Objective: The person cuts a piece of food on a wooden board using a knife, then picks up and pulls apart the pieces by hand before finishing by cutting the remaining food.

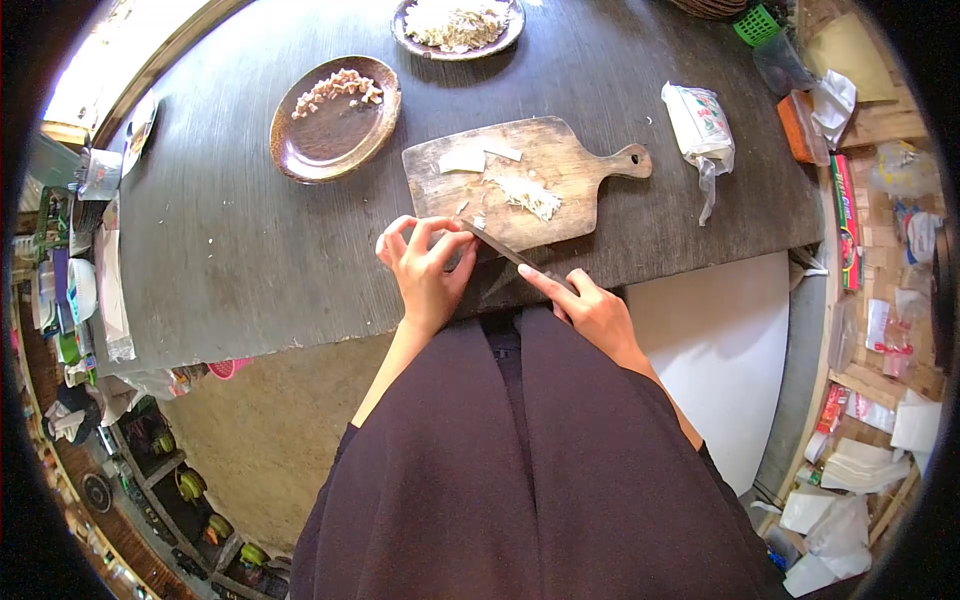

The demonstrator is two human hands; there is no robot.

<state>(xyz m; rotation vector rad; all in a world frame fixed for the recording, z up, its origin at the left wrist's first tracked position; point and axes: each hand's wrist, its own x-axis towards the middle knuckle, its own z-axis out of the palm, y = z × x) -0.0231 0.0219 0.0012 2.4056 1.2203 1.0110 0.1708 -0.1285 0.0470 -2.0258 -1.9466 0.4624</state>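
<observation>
My right hand [597, 312] grips a knife [497, 245], its index finger stretched along the blade. The blade points up and left over the near edge of a wooden cutting board [570, 212]. At the knife's tip, my left hand [425, 268] has its fingers curled together by the board's near left corner; what they hold, if anything, is hidden. Thin white shreds [530, 196] lie in a small heap on the board. Behind them are flat white slices [462, 160]. A few small white bits [479, 220] lie close to the left fingertips.
A brown plate [335, 150] with small chopped pieces [340, 92] stands beyond the board to the left. Farther back is a plate [458, 52] heaped with pale shreds. A white plastic packet [699, 125] lies right of the board handle on the dark table [230, 270].
</observation>
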